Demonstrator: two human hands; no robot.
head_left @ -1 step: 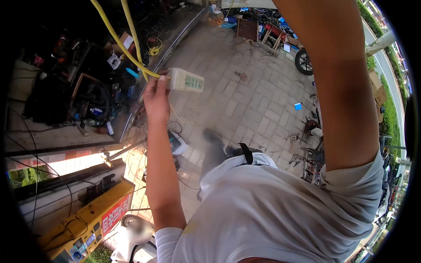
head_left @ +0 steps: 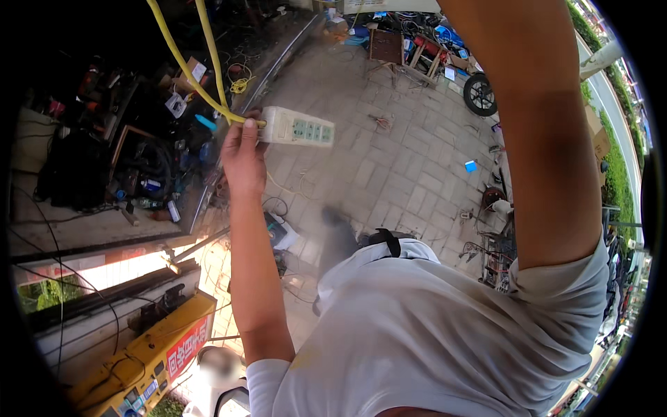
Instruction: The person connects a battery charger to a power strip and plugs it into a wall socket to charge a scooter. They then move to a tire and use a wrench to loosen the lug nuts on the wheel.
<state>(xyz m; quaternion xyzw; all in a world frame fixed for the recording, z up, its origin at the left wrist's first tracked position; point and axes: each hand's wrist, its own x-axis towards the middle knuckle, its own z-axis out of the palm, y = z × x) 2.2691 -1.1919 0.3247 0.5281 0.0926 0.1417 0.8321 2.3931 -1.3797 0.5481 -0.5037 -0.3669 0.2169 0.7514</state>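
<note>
My left hand (head_left: pixel 243 156) is closed around the cord end of a white power strip (head_left: pixel 283 127), raised at arm's length. The strip points to the right, and a row of green-edged sockets faces me. A thick yellow cable (head_left: pixel 182 66) runs from my fingers up to the top edge, with a second yellow length beside it. My right arm (head_left: pixel 545 139) stretches up past the top edge of the picture. Its hand is outside the frame, so whatever it touches is hidden.
Cluttered shelving with tools and bottles (head_left: pixel 149 184) fills the dark left side. Below it stands a yellow cabinet (head_left: pixel 142 347). On the paving (head_left: pixel 410 149) lie a small blue item (head_left: pixel 471 166) and wires. A wheel (head_left: pixel 481 94) and scrap parts line the right.
The power strip has turned slightly in my left hand, so more of its socket face shows. Its free end has shifted a little to the right.
</note>
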